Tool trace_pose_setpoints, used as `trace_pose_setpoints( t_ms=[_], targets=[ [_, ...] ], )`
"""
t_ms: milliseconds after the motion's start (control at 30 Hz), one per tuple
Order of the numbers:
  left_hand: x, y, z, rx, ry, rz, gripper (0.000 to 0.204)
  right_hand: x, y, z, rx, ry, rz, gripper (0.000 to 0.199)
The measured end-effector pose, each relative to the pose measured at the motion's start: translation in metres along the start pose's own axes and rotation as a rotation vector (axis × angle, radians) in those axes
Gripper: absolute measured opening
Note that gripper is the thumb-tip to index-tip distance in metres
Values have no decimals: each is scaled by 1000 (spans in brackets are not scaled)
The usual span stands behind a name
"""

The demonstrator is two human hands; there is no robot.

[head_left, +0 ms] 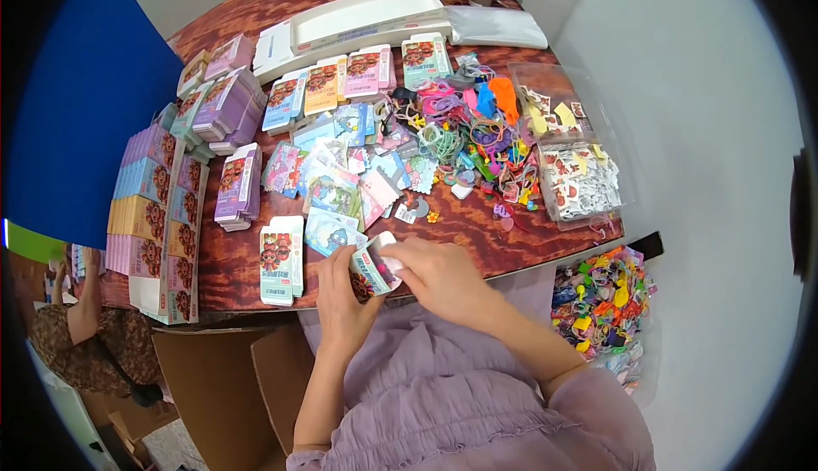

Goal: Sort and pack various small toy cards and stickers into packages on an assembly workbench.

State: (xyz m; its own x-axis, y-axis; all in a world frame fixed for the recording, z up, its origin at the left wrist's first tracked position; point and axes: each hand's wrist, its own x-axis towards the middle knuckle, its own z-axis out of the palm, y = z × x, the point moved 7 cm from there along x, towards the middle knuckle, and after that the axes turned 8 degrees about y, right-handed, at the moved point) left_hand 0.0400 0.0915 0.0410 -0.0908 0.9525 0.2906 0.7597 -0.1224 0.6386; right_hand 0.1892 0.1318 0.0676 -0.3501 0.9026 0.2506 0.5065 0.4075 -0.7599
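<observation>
My left hand [342,301] grips a small open carton [367,272] with a pale green and white printed front, at the table's near edge. The fingers of my right hand [443,277] are bent together at the carton's open end, partly inside it. What they pinch is mostly hidden; a bit of white and pink shows there. Just left of my left hand lie flat green-and-white cartons [279,262]. Beyond the carton, a blue picture packet [333,232] lies at the near end of a loose heap of packets [334,190].
Hair ties and trinkets [477,134] are piled right of the packets, beside a clear tray of stickers [583,183]. Stacked cartons [153,215] line the left; a long white box lid [366,20] lies behind. Below right sits a trinket bin [603,301]. A co-worker's arm [83,301] shows far left.
</observation>
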Motion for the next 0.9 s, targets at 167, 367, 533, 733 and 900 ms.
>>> trace_pose_setpoints(
  t_ms=[167,367,533,733,900],
  targets=[
    [2,-2,10,-117,-37,-31,75,7,3,-8,219,152,11,15],
    [-11,-38,6,-369,-101,-370,77,26,74,-81,106,428,219,7],
    [-11,-28,22,-464,-188,-411,81,53,122,-124,-381,661,85,9],
    [-7,-24,18,-419,-132,-316,81,92,152,-118,-774,532,161,13],
    [-18,-36,18,-491,-148,-415,82,75,142,-135,-458,598,150,15]
  ],
)
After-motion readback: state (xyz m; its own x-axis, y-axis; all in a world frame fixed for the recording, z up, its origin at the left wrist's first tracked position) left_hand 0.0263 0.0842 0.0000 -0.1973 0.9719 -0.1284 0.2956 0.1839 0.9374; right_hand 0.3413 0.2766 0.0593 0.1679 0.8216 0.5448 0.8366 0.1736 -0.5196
